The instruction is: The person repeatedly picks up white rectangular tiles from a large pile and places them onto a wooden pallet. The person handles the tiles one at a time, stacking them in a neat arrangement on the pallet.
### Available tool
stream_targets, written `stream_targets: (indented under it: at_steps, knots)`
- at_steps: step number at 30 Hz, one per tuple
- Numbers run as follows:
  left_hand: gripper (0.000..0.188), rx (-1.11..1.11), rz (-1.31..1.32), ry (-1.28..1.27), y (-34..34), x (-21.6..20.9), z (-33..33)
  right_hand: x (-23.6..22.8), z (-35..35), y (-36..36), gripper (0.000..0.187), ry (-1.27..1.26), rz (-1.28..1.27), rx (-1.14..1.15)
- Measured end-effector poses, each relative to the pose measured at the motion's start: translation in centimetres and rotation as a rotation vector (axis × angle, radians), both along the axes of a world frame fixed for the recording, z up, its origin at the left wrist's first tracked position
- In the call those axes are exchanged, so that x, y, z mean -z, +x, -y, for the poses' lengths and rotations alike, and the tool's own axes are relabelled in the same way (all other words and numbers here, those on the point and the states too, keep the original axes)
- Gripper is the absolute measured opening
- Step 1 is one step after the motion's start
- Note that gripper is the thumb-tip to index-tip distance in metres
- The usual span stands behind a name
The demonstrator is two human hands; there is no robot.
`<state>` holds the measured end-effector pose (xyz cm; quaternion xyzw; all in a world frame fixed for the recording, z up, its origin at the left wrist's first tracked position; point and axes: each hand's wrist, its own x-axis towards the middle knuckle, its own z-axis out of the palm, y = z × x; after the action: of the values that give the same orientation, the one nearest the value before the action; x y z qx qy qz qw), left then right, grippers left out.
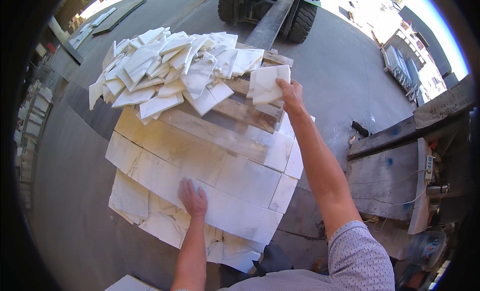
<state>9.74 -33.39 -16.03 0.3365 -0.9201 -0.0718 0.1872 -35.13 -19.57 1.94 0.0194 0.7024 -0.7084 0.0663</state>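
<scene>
My right hand (292, 96), arm stretched forward, grips the edge of a white marble tile (269, 86) at the far right of a wooden pallet (212, 133). Another white piece shows behind that tile's left edge. My left hand (192, 197) rests with fingers extended on flat white marble slabs (245, 178) laid edge to edge beneath the pallet's near side. Across the far left of the pallet lies a loose heap of broken marble pieces (170, 66), tilted and overlapping. More broken marble (160, 223) shows under the nearest slabs.
A forklift's steel fork (272, 21) reaches the pallet from the far side, with a black tyre (302, 22) beside it. On the right stands a cluttered workbench (385, 181) with a power strip (429, 166). A rack of stone slabs (402, 66) stands at far right.
</scene>
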Motion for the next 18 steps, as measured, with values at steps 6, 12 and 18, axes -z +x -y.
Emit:
stream_targets:
  at_steps: [6,12,18]
  knots:
    - [0.054,-0.028,-0.049,-0.029,0.1,1.2,0.0,-2.8,-11.2,11.1,0.045,-0.265,0.026,-0.280]
    - [0.050,0.011,-0.196,0.067,1.5,-0.1,0.0,-2.3,-18.3,31.2,0.042,-0.149,0.316,-0.441]
    - [0.060,-0.015,-0.438,1.623,17.5,-3.8,-11.6,2.9,-21.6,47.9,0.050,0.047,0.742,-0.716]
